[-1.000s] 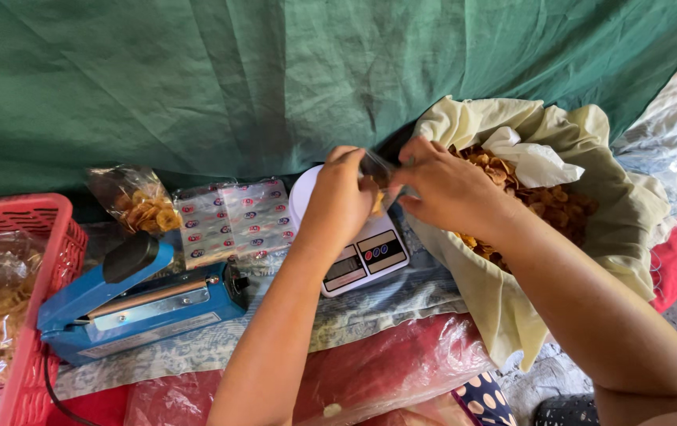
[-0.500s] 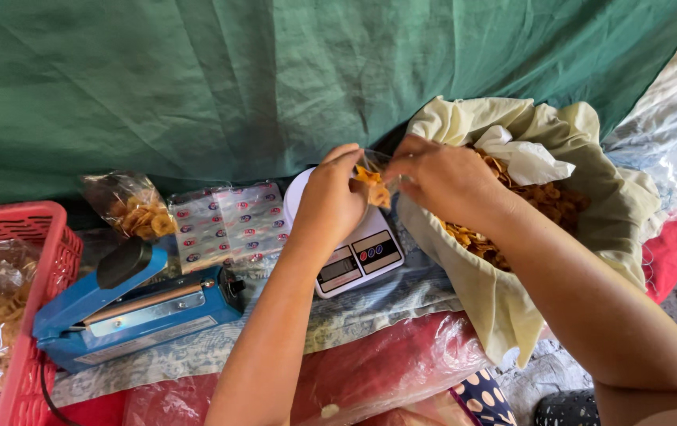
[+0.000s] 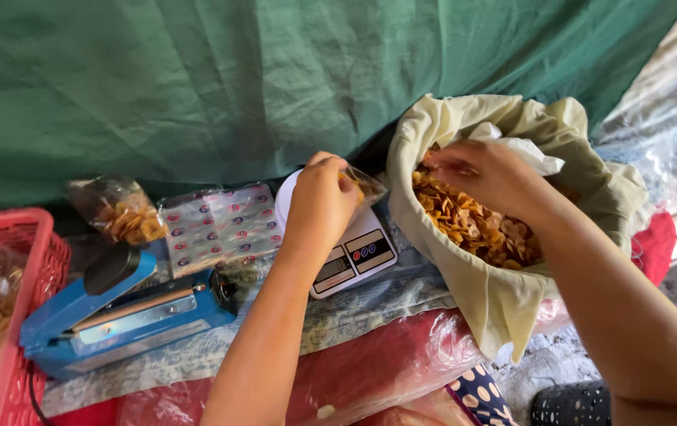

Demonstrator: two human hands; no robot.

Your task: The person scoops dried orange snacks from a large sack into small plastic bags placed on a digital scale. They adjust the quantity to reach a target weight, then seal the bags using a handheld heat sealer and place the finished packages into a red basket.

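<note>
Chips, golden and curled, fill the big cream-coloured cloth-lined sack (image 3: 504, 300) at the right, and the right hand (image 3: 484, 175) hangs just over that heap of fried chips (image 3: 473, 225) with its fingers curled downward and bunched loosely; whether they pinch any chips cannot be told. The left hand (image 3: 321, 203) is closed around the top of a small clear plastic bag (image 3: 364, 187) partly filled with chips, holding it over the white digital kitchen scale (image 3: 354, 256), just beside the sack's near rim. The two hands are near each other but apart, the bag between them. The scale stands on a patterned cloth laid over a red plastic-covered surface (image 3: 386, 363). To its left lies a stack of flat printed packaging sheets (image 3: 216, 225), then a sealed clear bag of chips (image 3: 121, 211) against the green tarpaulin backdrop (image 3: 236, 79). In front of those sits a blue impulse heat sealer with a black knob (image 3: 117, 312), well apart from the left hand. A red plastic basket (image 3: 15, 252) holding more bagged chips takes the far left edge. The sack's folded rim stands tall around the right hand, leaving an open mouth above the chips; crinkled clear sheeting (image 3: 670, 150) lies beyond the sack at the right.
</note>
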